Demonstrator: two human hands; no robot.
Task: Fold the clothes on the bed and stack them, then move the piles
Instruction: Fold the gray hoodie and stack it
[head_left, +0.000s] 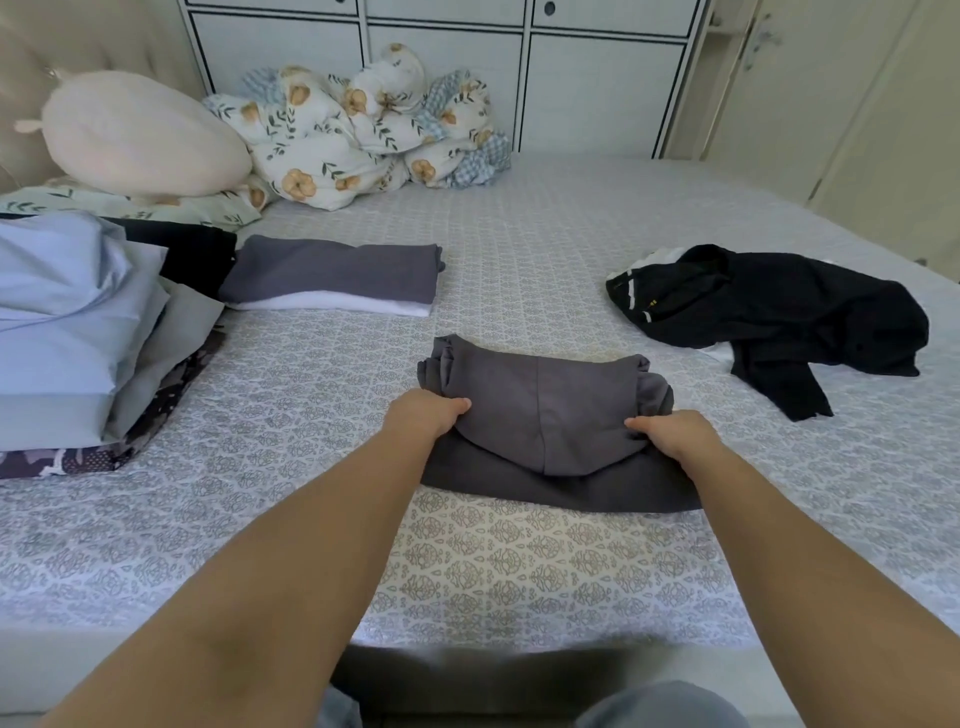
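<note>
While gripping the grey garment (545, 415) at its two near corners, both hands curling closed on the cloth: left hand (431, 415) on the left side with thumb over the top layer, right hand (675, 436) on the right side, fingers tucking under the fold and hidden there. Lying partly folded on the bed (519, 561), near the middle and just ahead of the arms, upper layer doubled back over a darker lower layer.

Showing no readable writing anywhere. Carrying only a tiny yellow mark and pale strips at the waistband of the black garment (779, 322) (too small to make out as letters), crumpled to the right and well apart from the grey piece, with a bit of white cloth peeking from beneath.

Resting further back and to the left: a folded stack (332, 283), grey over white. Sitting just beside it at the left edge, a taller pile of light blue clothes (78, 322) over dark patterned fabric, cut off by the frame. Bunching up at the head of the bed, a floral quilt (353, 130) beside a cream pillow (140, 135). Blurring out at the bottom edge, something dark and hard to identify.
</note>
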